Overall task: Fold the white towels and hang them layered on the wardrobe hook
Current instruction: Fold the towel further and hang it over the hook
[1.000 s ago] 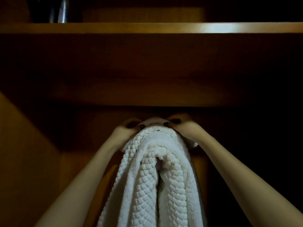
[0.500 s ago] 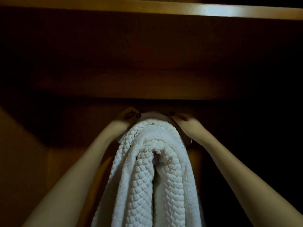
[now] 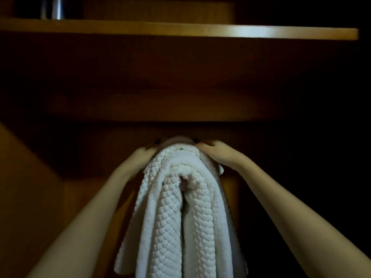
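Change: I am seeing almost nothing moving in the scene over the last second. The view is dipping and coming back up, while both hands are staying at the crown of the white towels [image 3: 176, 217].
Left hand [image 3: 144, 155]: it is curling over the left side of the top fold and gripping it. A dark-nailed fingertip [image 3: 158, 141] is poking up behind the cloth.
Right hand [image 3: 216, 151]: it is mirroring that on the right side, with fingers bending round the top fold and pinching it against the thumb.
Towels: they are hanging as a thick bundle from a point just under the dark wooden board, with a quilted layer lying outermost and smoother layers showing beneath it.
Meaning for the task: I am judging that the bundle is already draping from its support and the hands are only seating or settling the top. The hanging step is looking close to done, though not released.
Hidden: the wardrobe hook is sitting somewhere under the crown of cloth, so I am not seeing it or confirming that it is carrying the weight.
Cut off: the towel bottoms and both elbows are running out of the lower edge.
Hard to make out: the wardrobe interior is sinking into shadow. Only the lit shelf edge [image 3: 180, 31] and a shiny metal object [image 3: 57, 8] above it are standing out, and I am not telling how many towels are layered.
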`<state>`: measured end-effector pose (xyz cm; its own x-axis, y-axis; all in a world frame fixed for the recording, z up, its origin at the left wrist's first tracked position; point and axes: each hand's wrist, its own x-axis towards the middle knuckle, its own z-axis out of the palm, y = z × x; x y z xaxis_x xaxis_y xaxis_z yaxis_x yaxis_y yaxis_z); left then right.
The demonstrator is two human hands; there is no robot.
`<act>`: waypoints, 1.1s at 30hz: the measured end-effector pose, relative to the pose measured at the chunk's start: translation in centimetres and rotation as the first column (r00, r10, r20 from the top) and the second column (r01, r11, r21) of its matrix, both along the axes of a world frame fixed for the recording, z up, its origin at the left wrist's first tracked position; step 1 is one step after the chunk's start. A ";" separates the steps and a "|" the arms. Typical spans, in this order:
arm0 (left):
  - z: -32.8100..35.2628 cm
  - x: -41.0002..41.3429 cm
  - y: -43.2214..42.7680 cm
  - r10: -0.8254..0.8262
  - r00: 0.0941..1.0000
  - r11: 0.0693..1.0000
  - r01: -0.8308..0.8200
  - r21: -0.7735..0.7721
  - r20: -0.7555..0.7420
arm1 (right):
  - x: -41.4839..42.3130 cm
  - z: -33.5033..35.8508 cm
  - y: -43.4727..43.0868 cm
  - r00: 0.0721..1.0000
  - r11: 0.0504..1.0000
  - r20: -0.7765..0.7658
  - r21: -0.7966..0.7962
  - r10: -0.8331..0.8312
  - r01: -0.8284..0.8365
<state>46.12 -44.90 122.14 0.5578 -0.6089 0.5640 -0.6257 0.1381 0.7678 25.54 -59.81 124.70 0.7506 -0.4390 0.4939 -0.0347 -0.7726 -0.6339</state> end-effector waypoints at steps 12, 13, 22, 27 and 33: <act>-3.5 -15.0 10.3 0.123 0.925 0.992 -0.107 -0.066 0.359 | -12.6 -4.6 10.9 0.995 0.959 0.092 -0.278 -0.032 0.057; -4.8 -16.3 11.3 0.159 0.894 0.987 -0.143 -0.069 0.418 | -14.0 -5.9 12.2 0.994 0.949 0.104 -0.307 -0.046 0.076; -19.4 -27.2 16.2 0.014 0.773 0.961 -0.185 0.204 0.635 | -26.1 -21.1 18.8 0.961 0.917 -0.109 -0.343 -0.254 0.203; -27.9 -34.1 14.1 -0.256 0.708 0.901 -0.072 0.427 0.659 | -35.5 -30.6 19.7 0.859 0.909 -0.324 -0.272 -0.396 0.316; -38.9 -45.3 11.5 -0.569 0.588 0.759 0.107 0.642 0.575 | -48.1 -42.2 22.6 0.581 0.810 -0.591 -0.243 -0.560 0.534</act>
<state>0.81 -33.35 83.27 -0.1893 -0.9578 0.2161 -0.9688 0.2181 0.1180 -22.53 -37.22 82.47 0.5049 -0.8621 0.0434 -0.8222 -0.4957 -0.2798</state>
